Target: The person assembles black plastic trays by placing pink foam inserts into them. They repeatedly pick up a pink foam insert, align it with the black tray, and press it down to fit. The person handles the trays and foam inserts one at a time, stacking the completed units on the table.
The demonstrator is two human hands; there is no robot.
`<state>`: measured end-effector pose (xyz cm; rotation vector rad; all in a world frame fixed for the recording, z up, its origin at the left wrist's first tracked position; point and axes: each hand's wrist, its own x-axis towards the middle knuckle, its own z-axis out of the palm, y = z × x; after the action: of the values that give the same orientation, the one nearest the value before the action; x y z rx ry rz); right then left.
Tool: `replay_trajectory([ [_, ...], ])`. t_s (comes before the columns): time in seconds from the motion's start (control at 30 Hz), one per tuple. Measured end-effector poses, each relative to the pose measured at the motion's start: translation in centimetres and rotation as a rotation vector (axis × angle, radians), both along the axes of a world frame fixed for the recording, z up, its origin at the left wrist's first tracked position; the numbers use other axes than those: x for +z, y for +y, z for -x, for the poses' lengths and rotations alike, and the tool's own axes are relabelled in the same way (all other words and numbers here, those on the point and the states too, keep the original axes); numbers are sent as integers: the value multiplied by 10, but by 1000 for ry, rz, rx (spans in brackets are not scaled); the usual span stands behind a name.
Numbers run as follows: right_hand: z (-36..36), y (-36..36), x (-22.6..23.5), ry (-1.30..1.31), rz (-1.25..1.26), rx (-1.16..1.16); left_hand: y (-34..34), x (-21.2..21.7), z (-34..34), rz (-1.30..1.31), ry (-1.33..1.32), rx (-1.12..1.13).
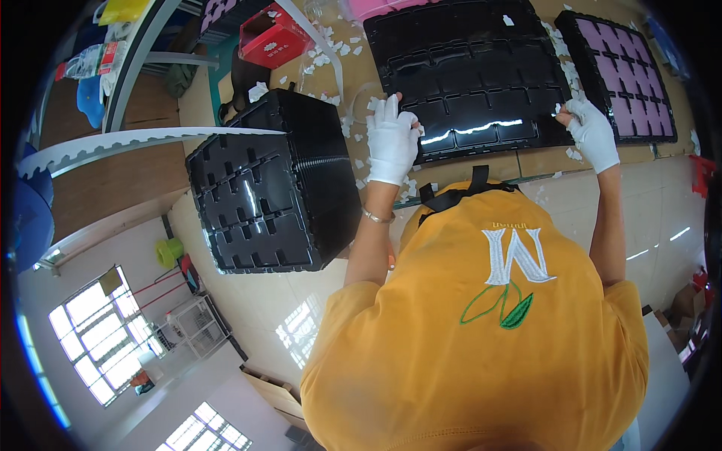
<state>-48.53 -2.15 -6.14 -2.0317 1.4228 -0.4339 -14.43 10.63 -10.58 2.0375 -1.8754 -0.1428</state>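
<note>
A wide black plastic tray [470, 79] with moulded compartments lies on the tan work surface in front of me. My left hand [392, 144], in a white glove with some bare fingertips, rests at the tray's near left corner. Its fingers are stretched out and the thumb lies apart, by the rim. At the tray's near right corner, my right hand [593, 135], gloved likewise, is closed in a pinch. A small white scrap [558, 110] shows at its fingertips. Small white torn pieces [508, 20] lie on the tray and around it.
To my left stands a tall stack of black trays [259, 195]. A tray with pink-purple compartments [630, 83] lies at the right. Beyond the stack are a red box [274, 37] and a metal shelf frame [135, 71]. A white serrated strip [150, 139] reaches toward the stack.
</note>
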Motion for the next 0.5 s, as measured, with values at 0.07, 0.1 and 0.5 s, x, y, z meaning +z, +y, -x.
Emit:
replay_trajectory([
  [0.07, -2, 8, 6, -23, -82, -76, 2, 0, 1, 36, -37, -14],
  [0.1, -1, 9, 5, -20, -88, -84, 4, 1, 2, 60, -86, -45],
  [0.5, 6, 42, 0, -57, 33, -71, -9, -3, -1, 130, -44, -95],
])
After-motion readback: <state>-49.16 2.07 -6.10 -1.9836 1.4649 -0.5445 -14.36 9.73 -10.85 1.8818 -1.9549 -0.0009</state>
